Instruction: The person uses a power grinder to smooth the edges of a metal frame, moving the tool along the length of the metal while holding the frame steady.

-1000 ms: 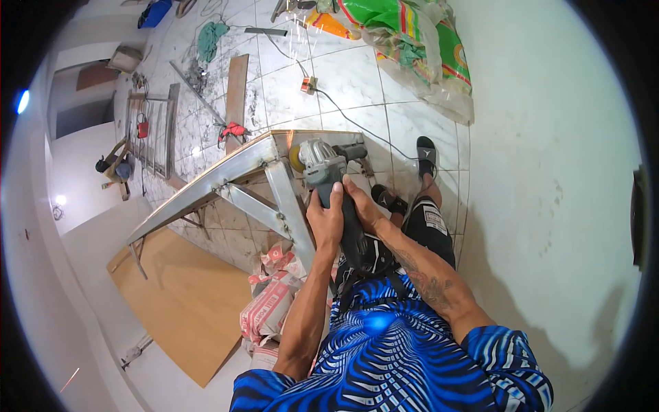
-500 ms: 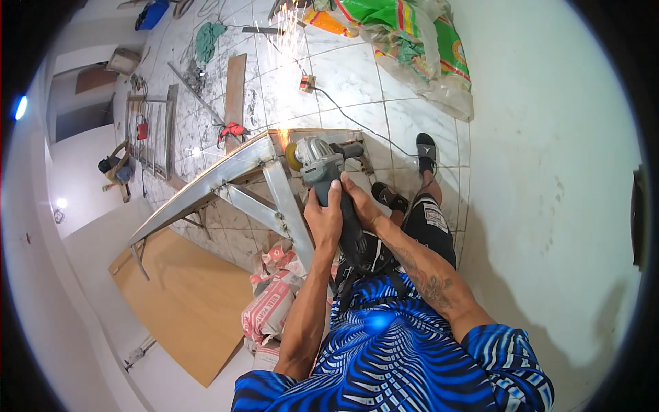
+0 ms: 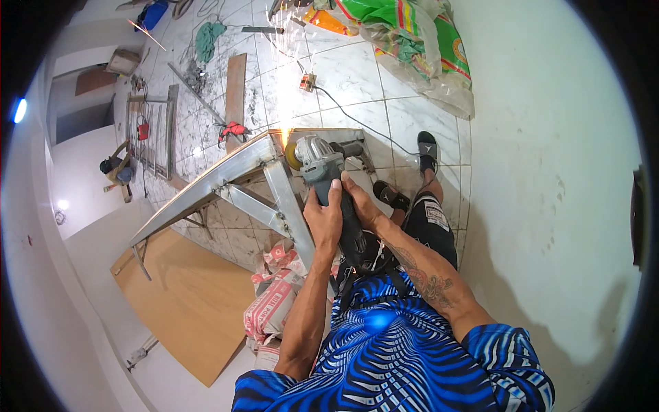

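Both of my hands grip the body of a grey and black angle grinder [image 3: 323, 167]. My left hand [image 3: 324, 218] is wrapped round its left side, and my right hand [image 3: 364, 206] closes on the right side. The grinder's yellowish disc [image 3: 293, 156] meets the top bar of a welded metal frame [image 3: 250, 152], near a corner joint. Bright sparks [image 3: 283, 96] spray from the contact, away from me across the tiles. A side handle [image 3: 352, 148] sticks out to the right of the grinder's head, with no hand on it.
Red-and-white paper sacks [image 3: 271, 305] lie beside my left arm, next to a brown board [image 3: 185, 302]. Beyond the frame are a power outlet box [image 3: 307, 82] with a cord, a plank [image 3: 235, 89] and green plastic sacks [image 3: 412, 41]. A person [image 3: 118, 169] crouches at far left; a wall [image 3: 549, 172] stands right.
The grinder and my hands keep nearly the same place on the frame. The spark spray has changed shape, with a stray streak now at the upper left.
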Tool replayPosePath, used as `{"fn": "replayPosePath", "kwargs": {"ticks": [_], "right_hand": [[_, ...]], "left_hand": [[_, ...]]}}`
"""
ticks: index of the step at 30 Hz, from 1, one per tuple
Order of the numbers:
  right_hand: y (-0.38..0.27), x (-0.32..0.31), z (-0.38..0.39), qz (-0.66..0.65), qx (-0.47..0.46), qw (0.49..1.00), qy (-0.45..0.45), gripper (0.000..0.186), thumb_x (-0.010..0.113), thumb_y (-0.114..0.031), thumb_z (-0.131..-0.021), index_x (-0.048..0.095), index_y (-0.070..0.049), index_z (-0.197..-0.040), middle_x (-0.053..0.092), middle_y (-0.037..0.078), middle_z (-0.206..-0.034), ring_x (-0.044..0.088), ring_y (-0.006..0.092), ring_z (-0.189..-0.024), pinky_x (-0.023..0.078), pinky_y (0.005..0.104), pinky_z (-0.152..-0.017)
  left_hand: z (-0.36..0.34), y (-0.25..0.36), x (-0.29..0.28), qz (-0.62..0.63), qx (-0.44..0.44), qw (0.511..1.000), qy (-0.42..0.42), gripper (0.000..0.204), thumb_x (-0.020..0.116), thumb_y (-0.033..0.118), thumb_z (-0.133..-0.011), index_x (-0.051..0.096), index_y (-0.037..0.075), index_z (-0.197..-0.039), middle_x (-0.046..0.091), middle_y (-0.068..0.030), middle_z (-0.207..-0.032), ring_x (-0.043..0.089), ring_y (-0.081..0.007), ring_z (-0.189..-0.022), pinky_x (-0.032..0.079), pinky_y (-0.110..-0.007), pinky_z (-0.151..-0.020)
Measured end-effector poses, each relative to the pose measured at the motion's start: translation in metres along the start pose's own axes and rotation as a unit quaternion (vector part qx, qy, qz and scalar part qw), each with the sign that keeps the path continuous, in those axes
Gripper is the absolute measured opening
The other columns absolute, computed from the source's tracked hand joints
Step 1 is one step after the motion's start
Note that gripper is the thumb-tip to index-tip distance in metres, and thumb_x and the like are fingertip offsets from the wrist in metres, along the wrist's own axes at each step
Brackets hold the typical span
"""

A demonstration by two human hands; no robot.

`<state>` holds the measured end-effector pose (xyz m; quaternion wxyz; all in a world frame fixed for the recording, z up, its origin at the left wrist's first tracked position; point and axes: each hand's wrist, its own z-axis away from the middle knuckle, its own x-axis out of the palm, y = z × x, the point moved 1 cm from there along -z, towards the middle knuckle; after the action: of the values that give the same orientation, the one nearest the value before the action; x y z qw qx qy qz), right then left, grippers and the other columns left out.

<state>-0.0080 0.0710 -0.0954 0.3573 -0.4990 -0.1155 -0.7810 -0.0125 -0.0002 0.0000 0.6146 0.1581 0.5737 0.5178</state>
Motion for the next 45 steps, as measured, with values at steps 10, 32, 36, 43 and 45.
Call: {"fn": "replayPosePath", "kwargs": {"ticks": [10, 32, 36, 43, 45], "right_hand": [[-0.005, 0.006, 0.003, -0.004, 0.015, 1.0, -0.019, 0.061, 0.05, -0.061, -0.098, 0.065, -0.005, -0.116, 0.068, 0.004, -0.098, 0.064, 0.0124, -0.081, 0.054, 0.0261, -0.07], [-0.006, 0.006, 0.002, -0.012, 0.023, 1.0, -0.004, 0.062, 0.049, -0.062, -0.097, 0.063, -0.004, -0.118, 0.069, 0.006, -0.098, 0.066, 0.0136, -0.081, 0.056, 0.0273, -0.068], [-0.006, 0.005, 0.003, -0.012, 0.021, 1.0, -0.005, 0.063, 0.05, -0.062, -0.097, 0.063, -0.004, -0.119, 0.069, 0.006, -0.099, 0.066, 0.0135, -0.082, 0.056, 0.027, -0.069], [-0.006, 0.008, 0.005, -0.024, 0.018, 0.999, -0.014, 0.062, 0.05, -0.061, -0.097, 0.062, -0.005, -0.122, 0.068, 0.006, -0.101, 0.066, 0.013, -0.083, 0.055, 0.0259, -0.069], [-0.007, 0.01, 0.006, -0.033, 0.026, 0.999, -0.016, 0.061, 0.05, -0.061, -0.098, 0.062, -0.006, -0.122, 0.068, 0.005, -0.1, 0.065, 0.0127, -0.083, 0.055, 0.0258, -0.07]], "left_hand": [[-0.001, 0.0, -0.002, -0.007, -0.01, 1.0, 0.001, 0.043, 0.068, 0.034, -0.094, 0.066, -0.007, -0.107, 0.07, -0.0156, -0.089, 0.064, -0.0184, -0.081, 0.051, -0.034, -0.074], [-0.005, -0.004, -0.001, -0.032, -0.011, 0.999, -0.001, 0.046, 0.068, 0.037, -0.093, 0.066, -0.007, -0.106, 0.069, -0.0174, -0.088, 0.064, -0.0202, -0.081, 0.051, -0.035, -0.074], [-0.004, 0.001, -0.001, -0.044, -0.018, 0.999, -0.005, 0.045, 0.068, 0.036, -0.093, 0.065, -0.007, -0.106, 0.069, -0.0163, -0.089, 0.064, -0.0189, -0.082, 0.051, -0.034, -0.074], [-0.002, 0.001, 0.001, -0.017, -0.001, 1.0, -0.005, 0.049, 0.065, 0.039, -0.095, 0.066, -0.007, -0.108, 0.069, -0.0117, -0.09, 0.061, -0.0154, -0.081, 0.05, -0.031, -0.074], [-0.002, 0.0, 0.001, -0.013, 0.006, 1.0, -0.005, 0.048, 0.065, 0.039, -0.095, 0.066, -0.008, -0.109, 0.069, -0.0117, -0.091, 0.061, -0.0152, -0.081, 0.05, -0.031, -0.074]]}}
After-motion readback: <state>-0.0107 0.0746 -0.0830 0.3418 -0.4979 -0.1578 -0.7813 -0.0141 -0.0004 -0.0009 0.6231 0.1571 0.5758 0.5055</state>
